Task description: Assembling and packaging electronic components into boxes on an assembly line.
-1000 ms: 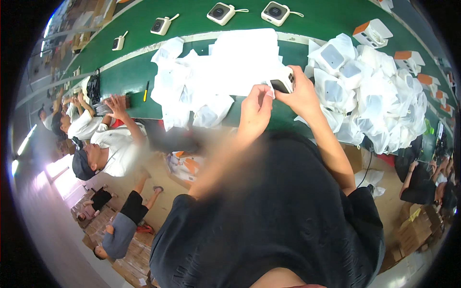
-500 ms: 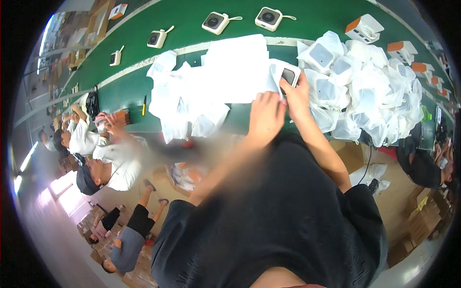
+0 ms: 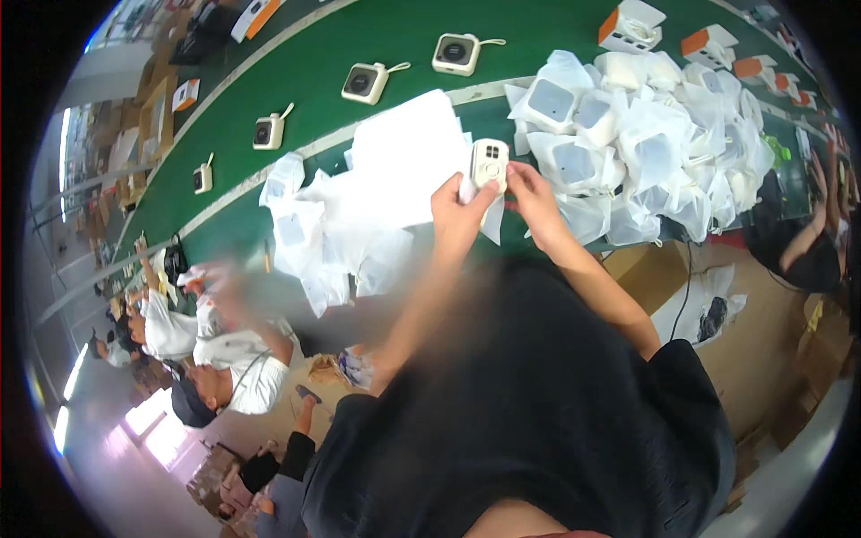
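Note:
In front of my chest I hold a cream, rounded-edge device [image 3: 490, 163], tilted so a side with small dark square openings and a round button shows. My left hand [image 3: 458, 213] is closed round its lower left, thumb on the near end. My right hand [image 3: 535, 199] pinches at its right edge. A thin whitish sheet [image 3: 492, 222] hangs below the device, partly hidden by my left hand. Just left of my hands lies a stack of white sheets [image 3: 408, 152]. To the right is a heap of similar devices in translucent white bags [image 3: 647, 148].
More bagged devices [image 3: 296, 231] lie left of the sheets. Across the green belt [image 3: 314, 85] stand several cream devices with strap loops [image 3: 364, 82]. Open orange-and-white boxes [image 3: 630, 29] line the far right. Co-workers sit at left [image 3: 244, 363] and at right.
The device has turned from its dark face to its side with openings, shifting left. My left hand now grips it, my right fingers at its edge. The whole view has swung somewhat.

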A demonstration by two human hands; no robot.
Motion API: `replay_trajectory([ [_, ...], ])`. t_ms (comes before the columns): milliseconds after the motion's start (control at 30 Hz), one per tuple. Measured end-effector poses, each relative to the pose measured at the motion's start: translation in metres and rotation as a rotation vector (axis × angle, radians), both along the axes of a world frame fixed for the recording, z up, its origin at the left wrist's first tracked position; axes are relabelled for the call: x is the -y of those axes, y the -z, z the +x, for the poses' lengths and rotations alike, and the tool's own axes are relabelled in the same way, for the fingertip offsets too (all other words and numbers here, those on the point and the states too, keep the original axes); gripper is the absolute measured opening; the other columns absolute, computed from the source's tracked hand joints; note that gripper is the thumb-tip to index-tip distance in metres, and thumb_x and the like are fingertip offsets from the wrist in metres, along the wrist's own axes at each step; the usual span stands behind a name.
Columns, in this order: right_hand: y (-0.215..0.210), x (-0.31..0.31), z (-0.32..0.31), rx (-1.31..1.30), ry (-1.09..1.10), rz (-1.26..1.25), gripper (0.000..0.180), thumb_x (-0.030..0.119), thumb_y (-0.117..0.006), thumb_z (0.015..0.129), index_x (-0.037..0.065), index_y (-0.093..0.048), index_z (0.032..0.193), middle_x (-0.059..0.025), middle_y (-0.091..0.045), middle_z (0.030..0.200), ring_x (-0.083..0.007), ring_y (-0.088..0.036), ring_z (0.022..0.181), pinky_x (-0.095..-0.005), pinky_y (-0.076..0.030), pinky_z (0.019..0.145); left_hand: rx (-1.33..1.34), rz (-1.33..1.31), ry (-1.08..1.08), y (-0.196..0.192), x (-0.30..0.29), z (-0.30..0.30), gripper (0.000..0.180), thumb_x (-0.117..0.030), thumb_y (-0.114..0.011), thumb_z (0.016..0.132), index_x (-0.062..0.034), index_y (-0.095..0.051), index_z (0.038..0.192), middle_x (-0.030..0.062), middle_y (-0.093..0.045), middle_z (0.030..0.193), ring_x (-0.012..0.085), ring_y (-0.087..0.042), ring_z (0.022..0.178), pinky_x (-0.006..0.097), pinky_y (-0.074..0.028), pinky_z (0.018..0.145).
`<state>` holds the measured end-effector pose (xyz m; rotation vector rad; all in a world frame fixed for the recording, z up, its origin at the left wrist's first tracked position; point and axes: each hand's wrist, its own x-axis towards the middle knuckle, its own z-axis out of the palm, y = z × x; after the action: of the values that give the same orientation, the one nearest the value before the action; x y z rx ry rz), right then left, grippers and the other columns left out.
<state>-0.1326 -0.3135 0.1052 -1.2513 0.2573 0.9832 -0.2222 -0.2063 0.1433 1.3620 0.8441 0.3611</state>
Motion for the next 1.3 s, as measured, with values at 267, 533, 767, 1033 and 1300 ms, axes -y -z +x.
replay_trajectory([
  [267, 0.010, 0.001, 0.006, 0.503, -0.063, -0.119, 0.019, 0.014, -0.065, 0.098, -0.003, -0.068, 0.104, -0.0067, -0.071, 0.086, -0.0121, -0.065, 0.077, -0.0285, -0.052, 0.070, -0.083, 0.049, 0.015, -0.003, 0.002, -0.006, 0.029, -0.014, -0.078, 0.090, -0.0047, -0.062, 0.068, -0.0075, -0.054, 0.065, 0.0019, -0.043, 0.061, 0.023, -0.033, 0.052],
  [533, -0.025, 0.008, 0.007, -0.272, 0.122, 0.260, 0.030, 0.024, -0.054, 0.104, 0.007, -0.062, 0.127, -0.0017, -0.066, 0.110, -0.0140, -0.062, 0.096, -0.0275, -0.050, 0.082, 0.174, 0.477, 0.226, 0.005, 0.011, -0.001, 0.041, -0.005, -0.079, 0.081, -0.0032, -0.042, 0.063, -0.0016, -0.039, 0.061, 0.0108, -0.038, 0.062, 0.031, -0.032, 0.059],
  [767, -0.026, -0.006, -0.005, 0.210, -0.009, -0.026, 0.024, 0.008, -0.067, 0.094, -0.001, -0.068, 0.117, -0.0020, -0.069, 0.095, -0.0088, -0.060, 0.079, -0.0248, -0.047, 0.071, 0.159, 0.883, 0.248, 0.011, 0.015, -0.009, 0.022, 0.003, -0.070, 0.071, -0.0034, -0.050, 0.069, 0.0105, -0.048, 0.066, 0.0308, -0.051, 0.069, 0.041, -0.038, 0.069],
  [1033, -0.037, 0.044, 0.030, 0.458, 0.011, 0.046, 0.036, -0.002, -0.062, 0.087, 0.000, -0.066, 0.123, -0.0094, -0.067, 0.115, -0.0156, -0.062, 0.105, -0.0289, -0.048, 0.094, -0.074, -0.165, -0.035, -0.016, 0.014, 0.006, 0.025, -0.002, -0.066, 0.094, -0.0059, -0.051, 0.073, 0.0030, -0.063, 0.076, 0.0092, -0.056, 0.058, 0.025, -0.046, 0.052],
  [1300, -0.046, 0.121, 0.029, 0.766, -0.193, 0.133, 0.072, 0.010, -0.068, 0.085, 0.007, -0.041, 0.152, -0.0149, -0.049, 0.145, -0.0216, -0.053, 0.129, -0.0366, -0.045, 0.105, 0.178, -0.130, 0.733, -0.055, 0.104, 0.074, 0.016, -0.004, -0.067, 0.093, -0.0010, -0.057, 0.081, 0.0050, -0.065, 0.071, 0.0094, -0.064, 0.068, 0.024, -0.048, 0.062],
])
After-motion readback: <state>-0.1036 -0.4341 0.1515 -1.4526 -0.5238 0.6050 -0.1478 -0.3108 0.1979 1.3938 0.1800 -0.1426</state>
